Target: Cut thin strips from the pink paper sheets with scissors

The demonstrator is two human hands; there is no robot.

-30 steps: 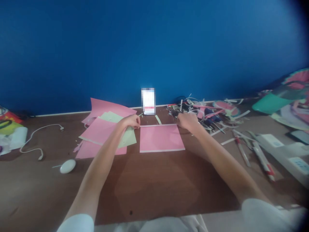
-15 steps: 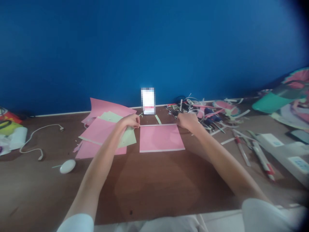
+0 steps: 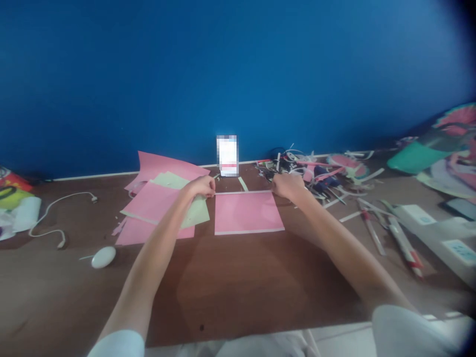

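Observation:
A pink sheet of paper lies flat on the brown table, with a white band along its near edge. Across its far edge runs a thin white paper strip. My left hand is closed at the strip's left end, fingertips pinched on it. At the right end, my right hand is curled with its fingers pinching the strip there; part of its grip is hidden behind the knuckles. Under my left wrist are stacked pink sheets and a pale green sheet.
A lit phone leans against the blue wall. Paper scraps and strips heap up at the back right. Pens and a white power strip lie right; a white oval object and a cable lie left.
Both hands and the strip hold nearly the same place on the paper. The whole view has shifted only very slightly.

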